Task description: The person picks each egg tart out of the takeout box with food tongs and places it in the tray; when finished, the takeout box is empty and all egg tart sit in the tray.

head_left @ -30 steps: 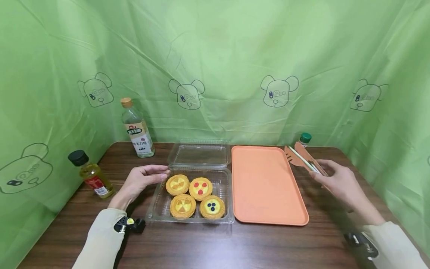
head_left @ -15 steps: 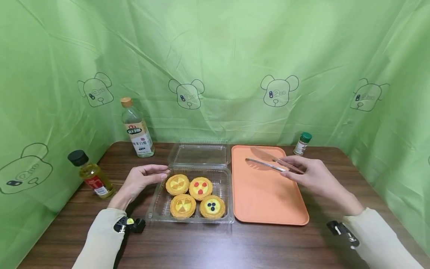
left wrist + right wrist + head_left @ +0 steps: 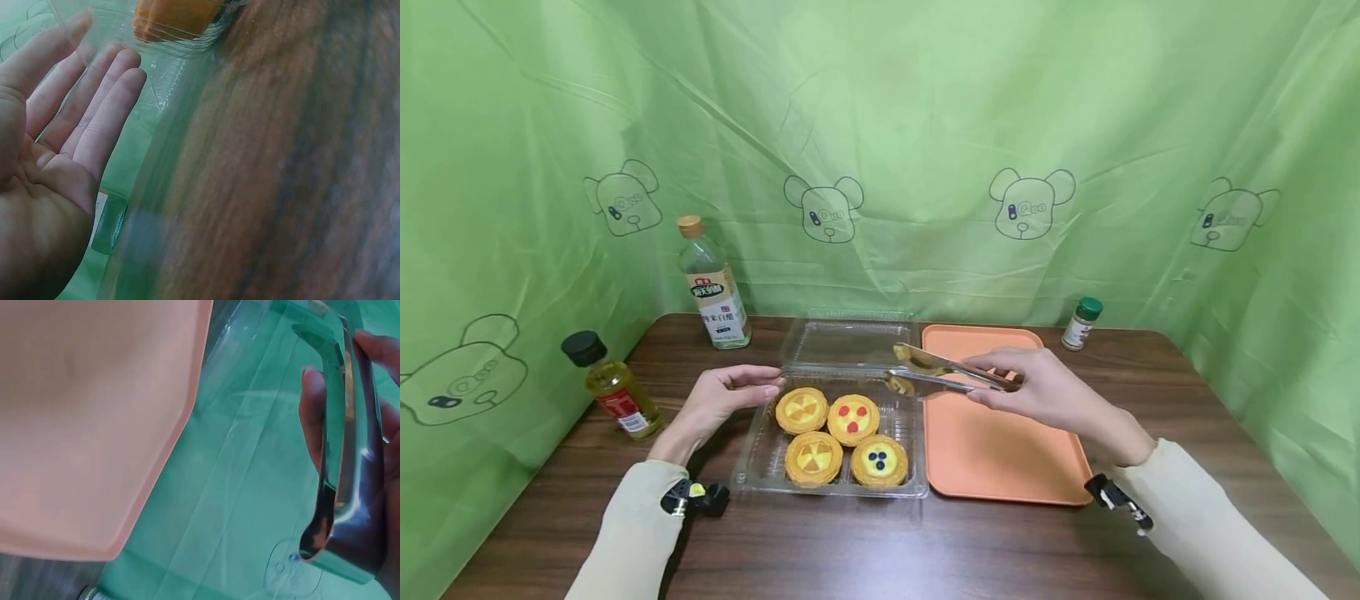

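Observation:
My left hand (image 3: 727, 396) is at the left rim of a clear plastic container (image 3: 760, 475); its straight fingertips and thumb touch the rim near the back corner. The left wrist view shows its palm with nothing in it. Several egg tarts (image 3: 853, 419) lie in the container, topped with orange wedges, red pieces or dark blue berries. My right hand (image 3: 1037, 387) grips metal tongs (image 3: 356, 506) between thumb and fingers, over the orange tray (image 3: 1000, 458). The tongs' two tips stand apart, above the container's back right part, behind the tarts.
The container's clear lid (image 3: 850, 342) lies folded back. At the left stand a white vinegar bottle (image 3: 718, 300) and a black-capped oil bottle (image 3: 621, 396). A small green-capped jar (image 3: 1081, 323) stands behind the tray, near the green curtain (image 3: 925, 125).
My right hand has carried the tongs leftward, from right of the tray across it to the container. My left hand has stayed at the container's rim.

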{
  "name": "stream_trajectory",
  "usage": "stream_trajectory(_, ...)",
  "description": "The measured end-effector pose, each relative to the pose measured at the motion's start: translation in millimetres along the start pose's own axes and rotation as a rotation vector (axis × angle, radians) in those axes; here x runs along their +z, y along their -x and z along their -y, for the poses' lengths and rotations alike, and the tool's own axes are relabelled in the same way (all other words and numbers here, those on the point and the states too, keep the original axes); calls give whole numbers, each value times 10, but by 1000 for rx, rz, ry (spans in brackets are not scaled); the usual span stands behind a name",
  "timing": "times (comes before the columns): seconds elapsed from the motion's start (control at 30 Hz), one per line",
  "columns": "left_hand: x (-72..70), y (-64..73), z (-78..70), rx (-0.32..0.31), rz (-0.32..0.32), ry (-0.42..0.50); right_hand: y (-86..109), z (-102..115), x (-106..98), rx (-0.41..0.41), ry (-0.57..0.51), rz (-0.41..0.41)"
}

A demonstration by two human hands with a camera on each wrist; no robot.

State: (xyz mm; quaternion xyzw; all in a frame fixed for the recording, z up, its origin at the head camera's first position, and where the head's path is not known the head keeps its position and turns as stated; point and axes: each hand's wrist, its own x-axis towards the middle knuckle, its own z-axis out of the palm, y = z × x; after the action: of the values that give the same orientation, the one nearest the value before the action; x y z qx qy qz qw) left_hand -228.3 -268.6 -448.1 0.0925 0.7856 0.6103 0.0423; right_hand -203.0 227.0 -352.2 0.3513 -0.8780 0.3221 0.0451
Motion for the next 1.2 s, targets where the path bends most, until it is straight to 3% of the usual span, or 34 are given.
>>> stream_trajectory(0.47,-10,2,0,-6,-1,-8,-311,317,210,-27,110,130)
stream_trajectory(0.77,-3,2,-19,-4,3,-3,-389,334,285,-43,101,191)
stream_trajectory(1.2,5,6,-1,-7,-7,-10,-481,335,343,-9,142,213)
